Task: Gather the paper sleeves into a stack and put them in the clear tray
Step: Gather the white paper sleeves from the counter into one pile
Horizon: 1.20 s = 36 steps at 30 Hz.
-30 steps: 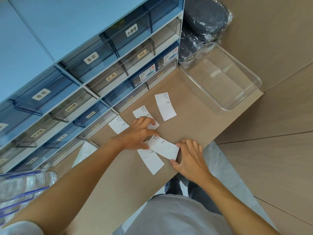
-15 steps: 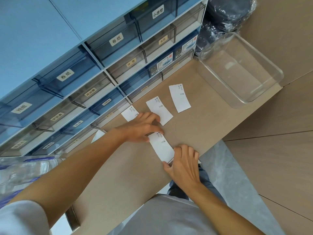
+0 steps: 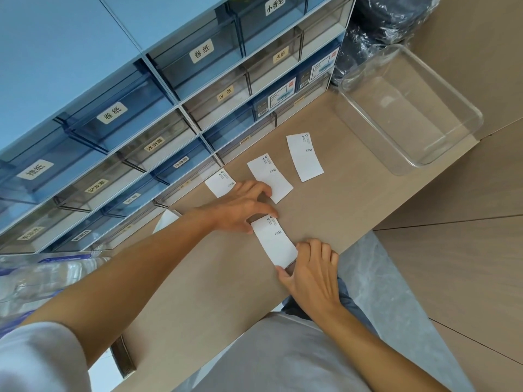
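Paper sleeves, two of which lay crossed and fanned a second ago, now sit squared into one small stack point(image 3: 274, 241) between the hands. The left hand point(image 3: 243, 206) presses its fingertips on the stack's far end, and the right hand point(image 3: 312, 271) pinches the near corner with thumb below and fingers curled over the edge, so both hands are closed on the same pile. I judge that the gathering has begun but is far from done.

Beyond the left hand, three loose sleeves lie flat on the counter point(image 3: 184, 292): one point(image 3: 220, 183) just past its knuckles, a second point(image 3: 268, 176) partly under its fingers, and a third point(image 3: 304, 157) farther off toward the clear tray point(image 3: 452, 108). The tray stands well beyond both hands and holds nothing.

How many sleeves the stack holds cannot be told, since only the top sheet shows. A pale corner point(image 3: 167, 220) peeks out behind the left forearm; it may be another sleeve, but the arm hides most of it. The print on the sleeves is too small to read.
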Motion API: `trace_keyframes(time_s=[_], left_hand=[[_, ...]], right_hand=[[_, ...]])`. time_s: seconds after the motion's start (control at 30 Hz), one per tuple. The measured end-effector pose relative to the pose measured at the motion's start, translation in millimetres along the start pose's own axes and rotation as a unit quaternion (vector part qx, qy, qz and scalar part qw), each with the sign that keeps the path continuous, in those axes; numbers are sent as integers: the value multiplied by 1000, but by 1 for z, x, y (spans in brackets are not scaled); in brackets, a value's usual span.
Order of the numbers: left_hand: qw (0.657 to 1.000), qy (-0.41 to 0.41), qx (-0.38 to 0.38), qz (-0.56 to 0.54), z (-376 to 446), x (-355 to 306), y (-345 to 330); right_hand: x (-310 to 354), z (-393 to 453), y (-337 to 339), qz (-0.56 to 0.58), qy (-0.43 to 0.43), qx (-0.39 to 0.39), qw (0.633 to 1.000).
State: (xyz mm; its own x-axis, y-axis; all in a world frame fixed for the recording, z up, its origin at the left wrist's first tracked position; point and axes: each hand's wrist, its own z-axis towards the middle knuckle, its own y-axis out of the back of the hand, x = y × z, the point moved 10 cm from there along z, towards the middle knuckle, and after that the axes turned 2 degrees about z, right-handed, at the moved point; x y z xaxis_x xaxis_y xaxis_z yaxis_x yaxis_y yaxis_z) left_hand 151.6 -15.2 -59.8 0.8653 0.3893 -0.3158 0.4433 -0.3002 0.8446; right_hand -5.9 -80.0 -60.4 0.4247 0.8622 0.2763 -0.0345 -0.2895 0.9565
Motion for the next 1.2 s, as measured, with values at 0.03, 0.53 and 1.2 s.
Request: trace_keyframes(time_s=[0.03,0.53,1.2], left_hand=[[1000,-1,0,1,0,-1,0],[999,-32,-5,34,3,-9,4],[997,-61,-2,47,30,-21,9]], right_hand=[[0,-1,0,-1,1,0,1000],[5,8,-1,-2,12,13,1000],[-22,37,14,75,109,25,991]])
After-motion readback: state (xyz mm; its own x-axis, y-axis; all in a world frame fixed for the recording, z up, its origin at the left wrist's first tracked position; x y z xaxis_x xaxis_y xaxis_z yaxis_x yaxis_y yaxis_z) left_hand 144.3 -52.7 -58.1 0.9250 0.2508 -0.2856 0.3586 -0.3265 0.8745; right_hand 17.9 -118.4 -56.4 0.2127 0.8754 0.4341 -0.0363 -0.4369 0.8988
